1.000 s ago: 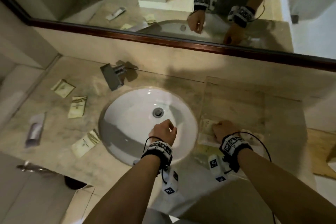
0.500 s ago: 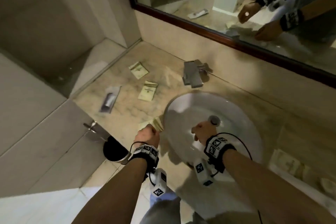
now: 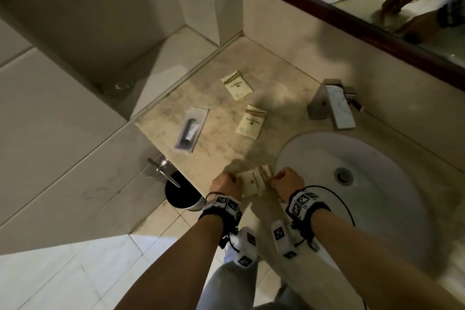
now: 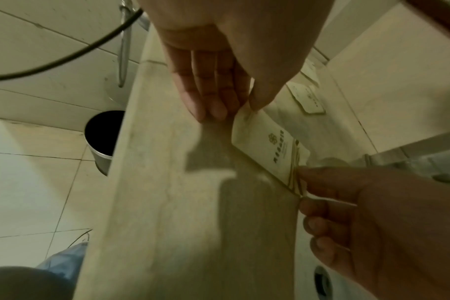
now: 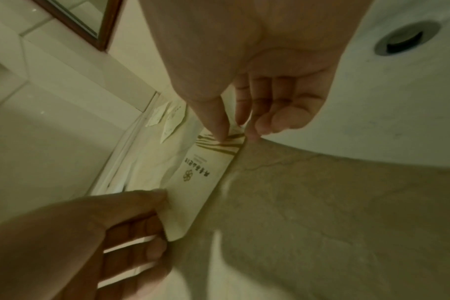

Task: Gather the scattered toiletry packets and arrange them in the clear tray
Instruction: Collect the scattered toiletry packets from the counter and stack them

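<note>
Cream paper packet [image 3: 253,184] lies at the front edge of the marble counter [image 3: 221,143], just left of the white sink [image 3: 352,199]. Head view: left hand [image 3: 224,183] pinches the packet's plain end, right hand [image 3: 288,182] pinches its striped end; each is clamped on an opposite short side, packet between them. Second cream packet [image 3: 251,121] lies farther back on the counter, third cream packet [image 3: 237,85] beyond it near the wall. Clear sleeve with a dark item [image 3: 192,129] lies near the counter's left edge, well apart from the hands. Chrome faucet [image 3: 332,106] stands behind the sink. Round bin [image 3: 181,195] sits on the floor below the counter's edge. Clear tray is outside all three views.

Left wrist view: left hand [image 4: 219,67] reaches down, thumb against fingertips on the packet [image 4: 267,146] corner. Right hand [image 4: 378,219] enters from the lower right, thumb over the striped edge, fingers curled beneath. Packet's near long edge appears slightly raised off the counter [image 4: 183,203]; cannot tell for certain. Bin [image 4: 103,136] visible below.

Right wrist view: right hand [image 5: 265,77] has its thumb on the stripes of the packet [image 5: 200,182], fingers beside the edge. Left hand [image 5: 90,239] holds the opposite end, thumb on top, fingers under. Sink [image 5: 398,101] at right, drain visible. Two other packets are small and blurred at the back.
</note>
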